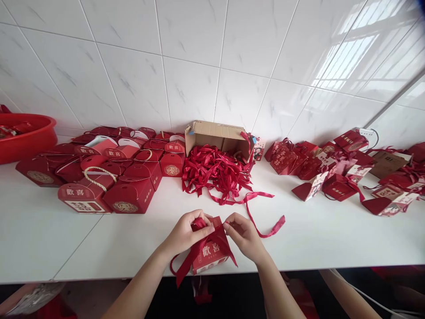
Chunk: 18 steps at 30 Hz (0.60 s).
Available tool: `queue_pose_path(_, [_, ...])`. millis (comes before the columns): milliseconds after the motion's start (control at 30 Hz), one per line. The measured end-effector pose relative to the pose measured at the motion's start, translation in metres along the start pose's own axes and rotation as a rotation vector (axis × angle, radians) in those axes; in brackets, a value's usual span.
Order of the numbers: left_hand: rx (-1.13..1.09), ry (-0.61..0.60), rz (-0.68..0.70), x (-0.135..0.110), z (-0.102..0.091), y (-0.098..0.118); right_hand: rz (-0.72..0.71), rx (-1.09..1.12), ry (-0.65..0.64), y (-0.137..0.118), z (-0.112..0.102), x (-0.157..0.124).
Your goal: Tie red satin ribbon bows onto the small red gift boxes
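Note:
A small red gift box with pale printed characters stands at the front edge of the white table. Dark red ribbon runs over its top, and one tail hangs down its left side past the table edge. My left hand is closed on a gathered loop of this ribbon at the upper left of the box. At the upper right, my right hand pinches with thumb and forefinger at the ribbon beside the lid. The ribbon's crossing point is partly hidden behind my fingers.
A cardboard box lies on its side by the tiled wall, spilling a heap of red ribbons. Red gift boxes crowd the left, near a red basin. More small boxes lie at right; another person's arm shows below.

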<state>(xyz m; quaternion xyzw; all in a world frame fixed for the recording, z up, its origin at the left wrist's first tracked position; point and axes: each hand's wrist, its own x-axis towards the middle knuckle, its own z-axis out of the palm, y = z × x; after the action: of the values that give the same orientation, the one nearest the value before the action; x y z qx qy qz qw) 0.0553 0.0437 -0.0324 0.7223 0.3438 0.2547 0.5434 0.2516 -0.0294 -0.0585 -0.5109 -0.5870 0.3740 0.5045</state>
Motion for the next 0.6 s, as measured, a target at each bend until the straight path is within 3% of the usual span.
queue_pose_path(600, [-0.038,0.023,-0.011,-0.001,0.0054,-0.0065,-0.05,-0.062,0.256,0.0054,0.0081,-0.0021])
